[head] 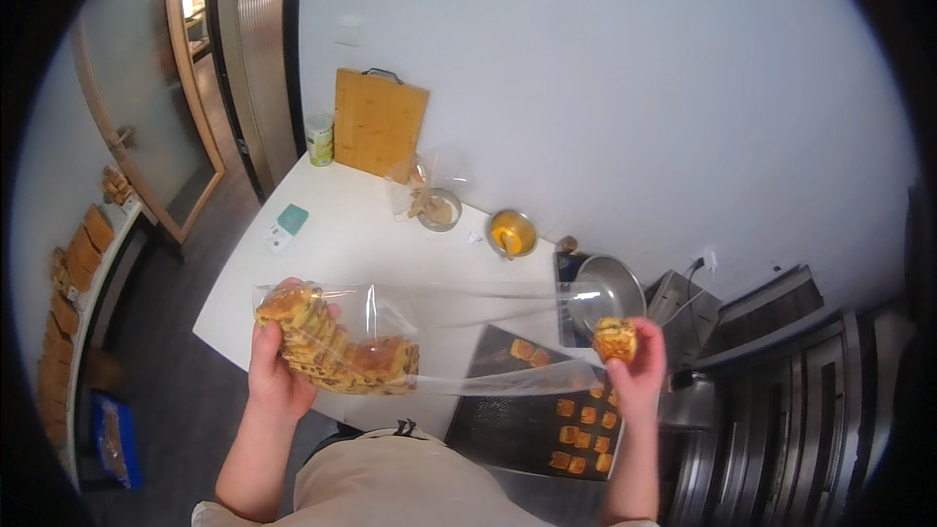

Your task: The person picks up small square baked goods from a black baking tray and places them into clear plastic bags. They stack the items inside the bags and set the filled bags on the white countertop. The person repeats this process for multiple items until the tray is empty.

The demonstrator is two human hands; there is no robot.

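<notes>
My left hand (274, 373) grips the filled end of a long clear plastic bag (388, 311). Stacked browned bread pieces (322, 351) fill that end, and the bag's slack length stretches to the right. Between the fingers of my right hand (646, 369) is a single browned bread piece (615, 340), beside the bag's far end. Whether the right hand also touches the plastic, I cannot tell. Below it lies a dark baking tray (487, 421), with several similar bread pieces (588, 416) mostly along its right side. The bag hides part of the tray.
On the white table (344, 249) are a bowl of orange-yellow contents (504, 230), a bowl with a brown crumpled thing (439, 212) and a teal-and-white item (288, 225). A wooden cutting board (381, 121) leans on the wall by a can (320, 140). A large metal bowl (607, 285) stands right.
</notes>
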